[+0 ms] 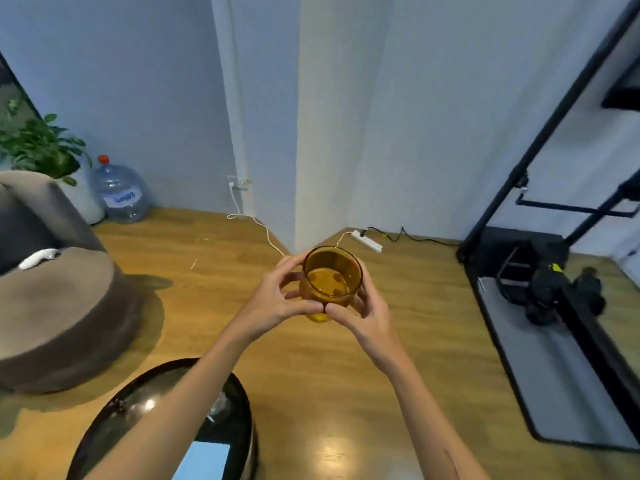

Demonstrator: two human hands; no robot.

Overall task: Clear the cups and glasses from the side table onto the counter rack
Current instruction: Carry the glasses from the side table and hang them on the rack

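Clear amber glass (332, 277), smooth and glossy, held between left hand (277, 299) and right hand (360, 315). Below, warm wood-grain floor (398, 341) with a soft sheen, glossy black round table top (166, 407), matt brown upholstered cloth on the seat (59, 306). Farther off, translucent bluish plastic water jug (121, 192), white plastic power strip (367, 240), matt black metal frame (540, 140).

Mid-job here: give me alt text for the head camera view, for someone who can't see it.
Both hands, left hand and right hand, hold an upright amber glass in mid-air over a wooden floor. A round black side table sits lower left; no counter rack is visible.
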